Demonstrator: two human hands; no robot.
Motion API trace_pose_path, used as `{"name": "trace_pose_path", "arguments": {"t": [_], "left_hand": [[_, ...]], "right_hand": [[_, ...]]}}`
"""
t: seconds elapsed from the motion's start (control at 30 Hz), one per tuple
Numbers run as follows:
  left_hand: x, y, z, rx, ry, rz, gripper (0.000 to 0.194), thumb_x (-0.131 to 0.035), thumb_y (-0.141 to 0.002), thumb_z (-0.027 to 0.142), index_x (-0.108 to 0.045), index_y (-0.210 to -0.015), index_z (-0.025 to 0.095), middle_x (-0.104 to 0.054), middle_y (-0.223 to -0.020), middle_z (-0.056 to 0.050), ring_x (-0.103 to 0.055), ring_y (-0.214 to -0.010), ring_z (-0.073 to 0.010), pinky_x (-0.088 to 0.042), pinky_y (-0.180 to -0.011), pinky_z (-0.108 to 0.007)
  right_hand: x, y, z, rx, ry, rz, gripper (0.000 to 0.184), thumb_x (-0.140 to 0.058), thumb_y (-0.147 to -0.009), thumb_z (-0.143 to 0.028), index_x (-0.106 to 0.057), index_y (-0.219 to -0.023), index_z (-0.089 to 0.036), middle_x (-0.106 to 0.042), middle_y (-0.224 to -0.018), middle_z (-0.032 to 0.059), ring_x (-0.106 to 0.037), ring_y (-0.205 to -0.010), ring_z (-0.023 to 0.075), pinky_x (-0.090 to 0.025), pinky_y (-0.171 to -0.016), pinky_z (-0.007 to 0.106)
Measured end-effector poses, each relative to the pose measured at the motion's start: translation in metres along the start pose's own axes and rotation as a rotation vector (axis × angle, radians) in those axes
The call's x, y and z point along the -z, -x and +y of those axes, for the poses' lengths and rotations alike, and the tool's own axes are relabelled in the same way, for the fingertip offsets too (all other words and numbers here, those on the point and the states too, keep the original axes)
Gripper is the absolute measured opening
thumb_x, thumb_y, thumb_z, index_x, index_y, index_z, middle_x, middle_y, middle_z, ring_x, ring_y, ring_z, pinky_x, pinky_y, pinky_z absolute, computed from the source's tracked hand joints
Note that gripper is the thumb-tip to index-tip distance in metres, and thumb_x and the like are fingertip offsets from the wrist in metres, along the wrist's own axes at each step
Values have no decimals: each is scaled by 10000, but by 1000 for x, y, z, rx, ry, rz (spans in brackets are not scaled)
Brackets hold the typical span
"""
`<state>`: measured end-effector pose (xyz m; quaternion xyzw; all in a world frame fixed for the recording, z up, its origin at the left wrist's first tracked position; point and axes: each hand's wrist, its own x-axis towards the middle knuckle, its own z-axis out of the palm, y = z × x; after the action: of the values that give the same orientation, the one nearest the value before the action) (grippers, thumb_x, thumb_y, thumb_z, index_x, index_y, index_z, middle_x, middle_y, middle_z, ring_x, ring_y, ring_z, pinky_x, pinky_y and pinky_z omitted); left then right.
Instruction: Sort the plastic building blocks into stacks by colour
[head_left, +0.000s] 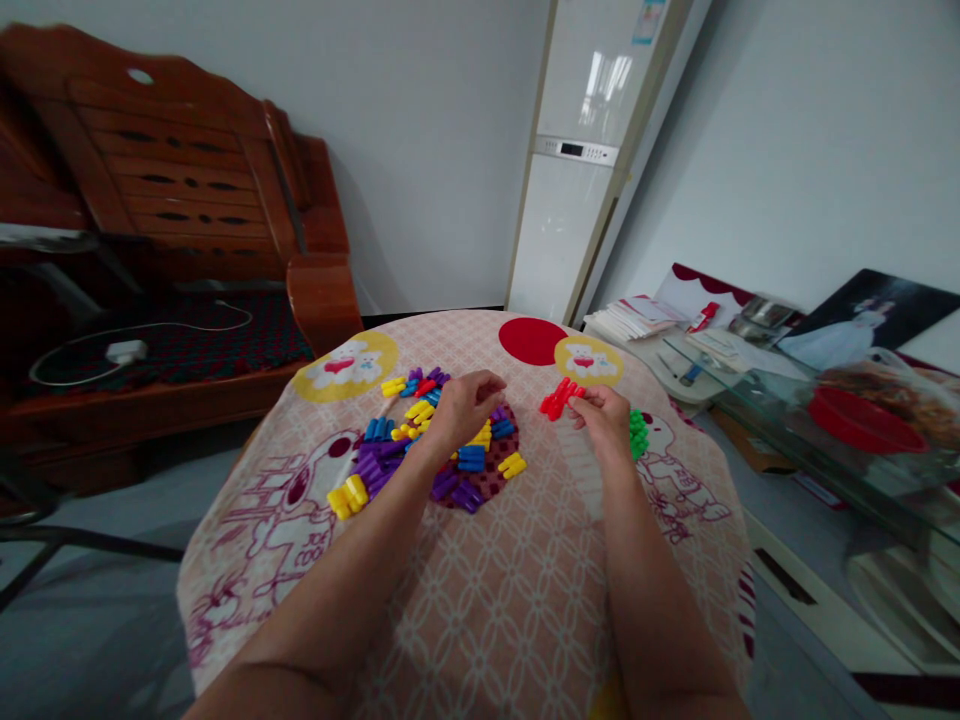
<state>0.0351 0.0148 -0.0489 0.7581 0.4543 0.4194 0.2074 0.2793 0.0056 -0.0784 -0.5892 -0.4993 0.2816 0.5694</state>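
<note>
On a table under a pink patterned cloth (495, 590) lies a pile of plastic pegs (420, 450) in purple, blue, yellow and red. My left hand (463, 405) hovers over the pile's right side with its fingers curled in; what it holds, if anything, is hidden. My right hand (604, 415) is to the right, pinching a bunch of red pegs (559, 398) at its fingertips. A small heap of green pegs (638, 434) lies just right of that hand.
A dark wooden bench (172, 250) with a white cable and charger stands at the left. A tall white air conditioner (577, 170) stands behind the table. At the right, a glass table (810, 420) carries papers, a red bowl and a picture.
</note>
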Motion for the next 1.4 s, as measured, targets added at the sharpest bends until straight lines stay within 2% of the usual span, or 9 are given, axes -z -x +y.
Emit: {"name": "trace_pose_path", "arguments": {"t": [0.1,0.2,0.5,0.73,0.93,1.03,1.17,1.27,1.4], "left_hand": [[12,-4,-12,79,-71,67,204,-584,-789,232,-717,-921,153,-745,-833,-51,-654,-729,-160,-500,-689,-247],[22,-6,-26,153,-94,137,234,-570,-784,242,-723,-938,156,-750,-847,-53,-661,-746,-170,-505,-698,-254],[41,-6,-43,320,-142,188,224,-596,-757,248,-732,-904,148,-754,-838,-57,-652,-723,-168,-494,-685,-245],[42,-4,-51,322,-162,162,226,-575,-767,246,-733,-901,156,-750,-819,-55,-656,-733,-173,-484,-666,-241],[54,-5,-74,329,-311,229,302,-496,-803,200,-724,-996,156,-756,-931,-85,-668,-846,-203,-503,-787,-281],[51,-5,-87,305,-384,179,340,-457,-831,164,-709,-1058,163,-744,-1044,-104,-668,-964,-223,-500,-877,-307],[39,-4,-102,252,-538,-5,404,-465,-827,129,-662,-1180,128,-675,-1233,-157,-611,-1163,-264,-442,-1024,-353],[33,-3,-110,215,-603,-87,501,-483,-827,139,-564,-1319,97,-599,-1353,-182,-542,-1273,-276,-383,-1091,-373],[32,-2,-112,199,-655,-133,478,-527,-825,186,-586,-1295,115,-636,-1297,-185,-553,-1247,-305,-377,-1081,-424]], "right_hand": [[3,-5,11,67,261,244,249,-649,-647,-389,-667,-763,-169,-702,-674,60,-638,-629,209,-489,-583,299],[-1,-4,17,114,495,347,198,-599,-647,-351,-670,-706,-176,-717,-710,91,-643,-694,232,-487,-694,330],[-15,-4,35,87,667,252,171,-565,-662,-308,-666,-695,-174,-733,-750,116,-653,-721,243,-475,-712,325],[-9,-7,46,120,631,146,145,-576,-640,-288,-677,-674,-189,-720,-689,80,-651,-682,237,-484,-689,339],[-8,-7,47,102,583,163,185,-558,-625,-267,-700,-702,-177,-710,-657,73,-644,-649,222,-476,-641,317],[-8,-6,43,96,614,184,217,-546,-642,-271,-715,-735,-171,-730,-704,89,-658,-698,229,-481,-663,312],[-8,-4,38,76,676,170,284,-507,-664,-249,-736,-793,-141,-749,-794,129,-675,-774,252,-488,-712,329],[-7,-3,36,53,686,159,293,-505,-667,-240,-741,-805,-136,-753,-824,138,-679,-790,257,-487,-723,329],[-7,-2,36,59,667,170,266,-515,-671,-248,-742,-776,-156,-750,-795,123,-673,-768,250,-481,-705,318]]}}
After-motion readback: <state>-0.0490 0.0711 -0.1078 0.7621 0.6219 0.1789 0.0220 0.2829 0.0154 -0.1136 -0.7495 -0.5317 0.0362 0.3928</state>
